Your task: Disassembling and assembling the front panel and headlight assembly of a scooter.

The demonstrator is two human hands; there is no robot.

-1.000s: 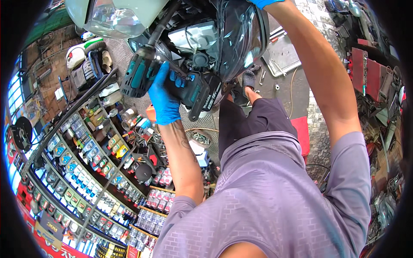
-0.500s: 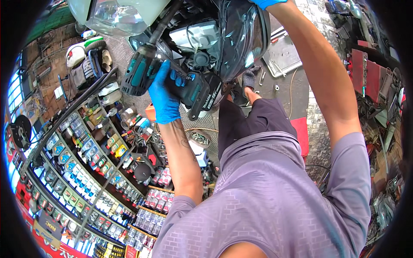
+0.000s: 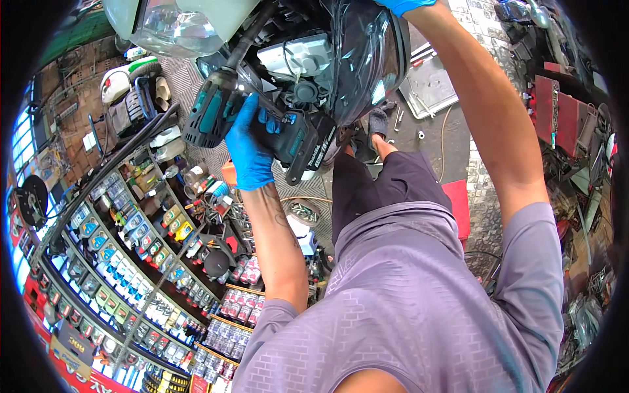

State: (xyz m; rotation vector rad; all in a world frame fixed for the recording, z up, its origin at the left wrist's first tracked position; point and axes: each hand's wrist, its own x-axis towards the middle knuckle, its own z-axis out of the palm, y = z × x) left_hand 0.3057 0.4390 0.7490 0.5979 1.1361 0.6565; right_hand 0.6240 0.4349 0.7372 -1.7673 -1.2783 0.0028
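My left hand, in a blue glove, is wrapped round the grip of a teal and black cordless impact wrench. Its battery end points right, toward my legs. From the wrench's nose a dark extension bar runs up into the opened body of a scooter, where its tip is hidden. Beside the bar sit a silver metal housing and a glossy dark plastic panel. My right hand, also gloved, reaches to the panel's upper end; the top edge cuts off its fingers.
A pale scooter panel with a clear headlight is at upper left. Shelves of bottles fill the left side. On the right are a metal tray, a red metal cabinet and piled parts. A socket lies on the floor.
Almost nothing differs. The impact wrench and my left hand have shifted very slightly, and my right arm has drifted a little to the left.
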